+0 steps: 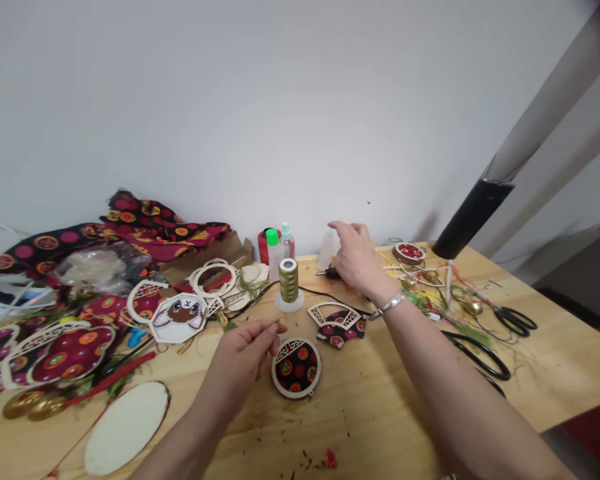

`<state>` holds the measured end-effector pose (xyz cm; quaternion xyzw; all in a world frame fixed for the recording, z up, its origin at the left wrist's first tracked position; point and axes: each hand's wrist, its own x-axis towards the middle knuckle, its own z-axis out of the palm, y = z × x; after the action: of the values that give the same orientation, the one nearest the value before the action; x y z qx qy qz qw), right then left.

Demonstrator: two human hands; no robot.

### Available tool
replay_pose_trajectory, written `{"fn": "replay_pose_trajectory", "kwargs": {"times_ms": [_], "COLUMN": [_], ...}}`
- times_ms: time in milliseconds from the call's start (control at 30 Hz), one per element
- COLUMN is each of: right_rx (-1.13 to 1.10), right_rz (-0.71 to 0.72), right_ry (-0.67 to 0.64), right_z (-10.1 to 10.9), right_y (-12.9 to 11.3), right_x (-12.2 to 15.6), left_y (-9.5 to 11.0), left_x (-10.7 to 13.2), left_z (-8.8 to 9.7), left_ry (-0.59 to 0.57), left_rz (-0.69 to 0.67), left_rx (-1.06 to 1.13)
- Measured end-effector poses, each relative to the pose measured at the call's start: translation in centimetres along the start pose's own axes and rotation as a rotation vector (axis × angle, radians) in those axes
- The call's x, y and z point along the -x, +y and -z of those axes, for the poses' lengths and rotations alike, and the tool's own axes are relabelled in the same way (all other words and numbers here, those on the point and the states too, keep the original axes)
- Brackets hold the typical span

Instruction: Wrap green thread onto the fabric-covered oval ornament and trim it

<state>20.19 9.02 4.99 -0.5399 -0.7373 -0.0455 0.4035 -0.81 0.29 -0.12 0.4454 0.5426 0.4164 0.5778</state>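
My left hand (pixel 250 350) is closed in a pinch just above a round pendant (pixel 297 369) with a pale wooden frame and dark patterned fabric. A bit of something greenish shows at its fingertips, too small to name. My right hand (pixel 356 257) is stretched toward the back, its index finger extended and apart from the others; I see nothing held in it. Below its fingers lies a black-handled tool (pixel 332 273) with a metal tip, partly hidden by the hand. A translucent bottle (pixel 326 251) stands just left of it. Between the hands are a spool of olive thread (pixel 289 281) and a fan-shaped piece (pixel 337 323).
Fabric (pixel 170 227), wooden frames (pixel 213 277) and a lamb-faced octagon (pixel 179 317) crowd the left. A green-capped bottle (pixel 273 253) stands behind the spool. Black-handled scissors (pixel 515 321), cords and gold bells (pixel 473 307) lie right, near a black-sleeved pole (pixel 473 220).
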Motion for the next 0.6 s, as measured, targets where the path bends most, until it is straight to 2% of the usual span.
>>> {"fn": "replay_pose_trajectory", "kwargs": {"times_ms": [100,133,200,300,367,467,600], "right_rx": [-0.115,-0.207,-0.429,-0.658,-0.7,-0.689,-0.589], "right_rz": [0.063,0.087,0.089,0.047,0.031,0.029,0.072], "right_ry": [0.037,-0.015,-0.202,-0.429,-0.48,-0.487,-0.476], "right_z": [0.0,0.0,-0.3,-1.5,-2.4,-3.4,-3.1], "right_y": [-2.2,-3.0,-4.4,-5.0,-4.7,-3.9,-3.8], "right_x": [1.6,2.3,3.9,5.9,6.8,7.3,6.9], "left_y": [-0.2,-0.2,-0.3,-0.3,-0.3,-0.3,-0.3], "left_x": [-0.1,-0.1,-0.1,0.0,0.0,0.1,0.0], "left_z": [0.3,0.3,0.3,0.3,0.3,0.3,0.2], "left_ry": [-0.021,-0.024,-0.023,-0.027,-0.04,-0.045,-0.039], "left_rz": [0.006,0.005,0.006,0.014,0.018,0.015,0.026], "left_rx": [0.067,0.078,0.088,0.094,0.102,0.125,0.148]}}
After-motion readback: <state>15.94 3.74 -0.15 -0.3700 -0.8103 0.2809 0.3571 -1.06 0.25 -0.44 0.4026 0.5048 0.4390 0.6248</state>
